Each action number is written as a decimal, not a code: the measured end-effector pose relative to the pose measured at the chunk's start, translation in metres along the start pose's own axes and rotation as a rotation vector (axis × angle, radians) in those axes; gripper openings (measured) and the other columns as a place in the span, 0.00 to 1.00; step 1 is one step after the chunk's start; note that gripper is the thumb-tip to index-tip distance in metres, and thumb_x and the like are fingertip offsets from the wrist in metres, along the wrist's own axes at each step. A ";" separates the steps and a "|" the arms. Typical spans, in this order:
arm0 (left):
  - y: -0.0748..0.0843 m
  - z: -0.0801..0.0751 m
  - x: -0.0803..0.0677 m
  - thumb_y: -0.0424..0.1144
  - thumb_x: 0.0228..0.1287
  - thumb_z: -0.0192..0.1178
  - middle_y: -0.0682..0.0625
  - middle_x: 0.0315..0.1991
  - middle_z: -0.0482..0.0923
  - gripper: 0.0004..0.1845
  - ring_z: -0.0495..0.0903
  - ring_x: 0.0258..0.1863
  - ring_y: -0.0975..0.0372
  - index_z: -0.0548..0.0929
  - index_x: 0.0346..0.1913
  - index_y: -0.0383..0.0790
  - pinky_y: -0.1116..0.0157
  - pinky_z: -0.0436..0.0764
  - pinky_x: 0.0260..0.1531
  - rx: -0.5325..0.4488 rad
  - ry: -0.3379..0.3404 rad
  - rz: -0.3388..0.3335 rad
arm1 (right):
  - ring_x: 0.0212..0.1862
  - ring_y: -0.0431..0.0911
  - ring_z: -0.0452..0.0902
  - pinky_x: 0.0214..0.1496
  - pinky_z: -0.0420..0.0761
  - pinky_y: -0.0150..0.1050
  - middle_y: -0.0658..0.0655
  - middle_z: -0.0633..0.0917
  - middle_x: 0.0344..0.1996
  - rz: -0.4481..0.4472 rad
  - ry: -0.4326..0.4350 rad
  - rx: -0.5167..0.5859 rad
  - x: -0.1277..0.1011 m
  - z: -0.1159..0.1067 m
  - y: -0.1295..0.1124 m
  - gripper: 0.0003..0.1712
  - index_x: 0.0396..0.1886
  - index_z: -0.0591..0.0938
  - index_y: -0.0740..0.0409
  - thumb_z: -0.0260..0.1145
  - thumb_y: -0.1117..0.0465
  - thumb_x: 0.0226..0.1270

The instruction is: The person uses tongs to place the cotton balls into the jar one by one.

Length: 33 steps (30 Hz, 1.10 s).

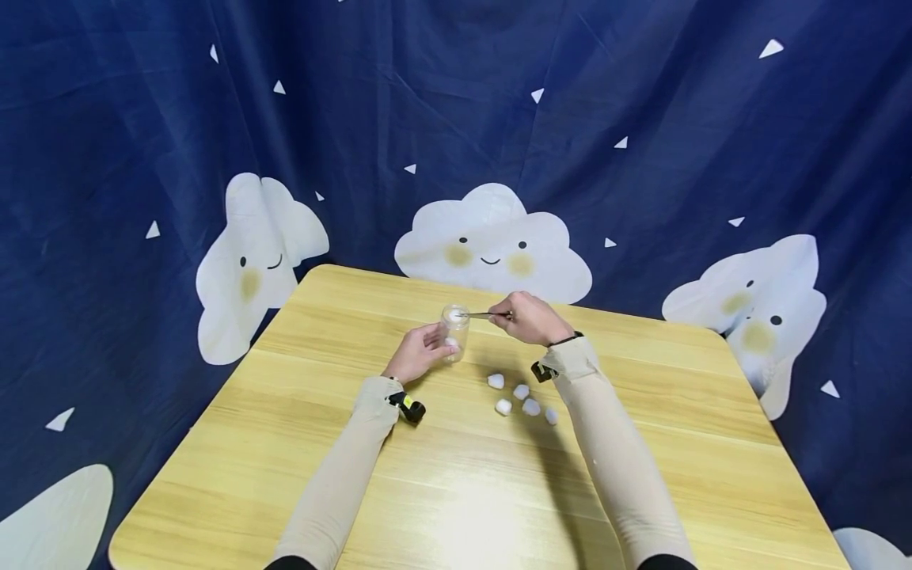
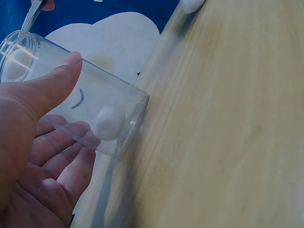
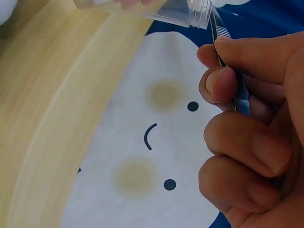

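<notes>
A small clear jar [image 1: 454, 330] [image 2: 71, 104] [image 3: 156, 10] stands on the wooden table [image 1: 456, 491], and my left hand [image 1: 420, 351] [image 2: 38, 142] holds it, thumb on its side and fingers curled round it. One cotton ball [image 2: 109, 122] lies at the jar's bottom; another [image 2: 16, 64] is at its mouth. My right hand [image 1: 527, 317] [image 3: 251, 123] pinches metal tweezers [image 1: 484, 315] [image 3: 223, 47], whose tips reach the jar's rim. Several loose cotton balls [image 1: 522, 400] lie on the table below my right wrist.
A dark blue curtain with white smiling clouds [image 1: 492, 241] hangs behind the table. The table's far edge [image 1: 456, 285] runs just behind the jar. Bare wood spreads to the left, right and front of my arms.
</notes>
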<state>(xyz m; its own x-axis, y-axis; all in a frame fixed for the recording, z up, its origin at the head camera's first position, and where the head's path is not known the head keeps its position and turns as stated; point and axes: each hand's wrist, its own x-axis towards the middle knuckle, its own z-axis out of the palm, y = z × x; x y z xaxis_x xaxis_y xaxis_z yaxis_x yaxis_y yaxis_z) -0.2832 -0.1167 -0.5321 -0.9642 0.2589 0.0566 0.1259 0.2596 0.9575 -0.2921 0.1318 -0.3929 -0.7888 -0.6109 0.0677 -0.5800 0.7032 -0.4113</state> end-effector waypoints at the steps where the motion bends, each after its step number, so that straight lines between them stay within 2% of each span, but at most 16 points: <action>1: 0.001 0.000 0.000 0.41 0.66 0.72 0.35 0.72 0.73 0.38 0.76 0.71 0.46 0.70 0.73 0.28 0.55 0.77 0.73 -0.003 0.000 0.002 | 0.25 0.40 0.75 0.28 0.72 0.32 0.60 0.93 0.42 0.003 -0.002 0.002 0.000 0.000 0.000 0.11 0.49 0.91 0.60 0.65 0.64 0.75; 8: 0.003 -0.001 0.000 0.40 0.66 0.72 0.33 0.71 0.74 0.36 0.77 0.70 0.45 0.71 0.72 0.27 0.55 0.78 0.73 -0.005 0.003 0.014 | 0.24 0.39 0.72 0.27 0.69 0.31 0.58 0.93 0.39 -0.010 -0.001 -0.009 0.002 0.001 0.000 0.11 0.48 0.92 0.59 0.65 0.63 0.76; 16: 0.003 -0.003 -0.001 0.40 0.65 0.72 0.34 0.71 0.74 0.37 0.77 0.70 0.46 0.71 0.72 0.28 0.56 0.78 0.72 -0.011 0.006 0.011 | 0.25 0.39 0.73 0.29 0.71 0.32 0.59 0.93 0.42 0.009 -0.016 0.012 0.003 0.001 -0.002 0.12 0.50 0.91 0.59 0.64 0.63 0.77; 23: 0.002 -0.001 -0.001 0.40 0.65 0.73 0.34 0.70 0.75 0.36 0.77 0.70 0.46 0.72 0.71 0.28 0.56 0.78 0.72 -0.020 0.006 0.008 | 0.23 0.39 0.69 0.28 0.69 0.32 0.56 0.92 0.36 0.015 -0.021 0.030 -0.001 0.001 -0.003 0.11 0.45 0.92 0.57 0.64 0.62 0.77; 27: 0.001 0.001 0.000 0.40 0.65 0.73 0.34 0.70 0.75 0.36 0.77 0.70 0.46 0.73 0.71 0.28 0.56 0.78 0.72 -0.013 0.007 0.013 | 0.23 0.38 0.70 0.29 0.71 0.32 0.55 0.92 0.35 0.010 -0.018 0.031 -0.002 0.002 -0.001 0.11 0.43 0.92 0.56 0.63 0.62 0.77; 33: 0.000 0.001 0.000 0.39 0.65 0.73 0.34 0.70 0.75 0.36 0.77 0.70 0.46 0.72 0.71 0.28 0.55 0.78 0.72 -0.013 0.010 0.015 | 0.24 0.38 0.72 0.30 0.73 0.33 0.55 0.92 0.36 0.005 -0.017 0.029 -0.001 0.004 0.001 0.11 0.45 0.92 0.56 0.63 0.62 0.78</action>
<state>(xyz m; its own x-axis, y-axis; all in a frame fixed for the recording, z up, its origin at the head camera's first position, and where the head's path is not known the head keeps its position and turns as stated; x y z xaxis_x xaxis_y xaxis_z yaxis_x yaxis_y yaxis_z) -0.2831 -0.1154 -0.5320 -0.9646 0.2533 0.0738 0.1376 0.2441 0.9600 -0.2906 0.1313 -0.3972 -0.7881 -0.6135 0.0502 -0.5695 0.6957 -0.4378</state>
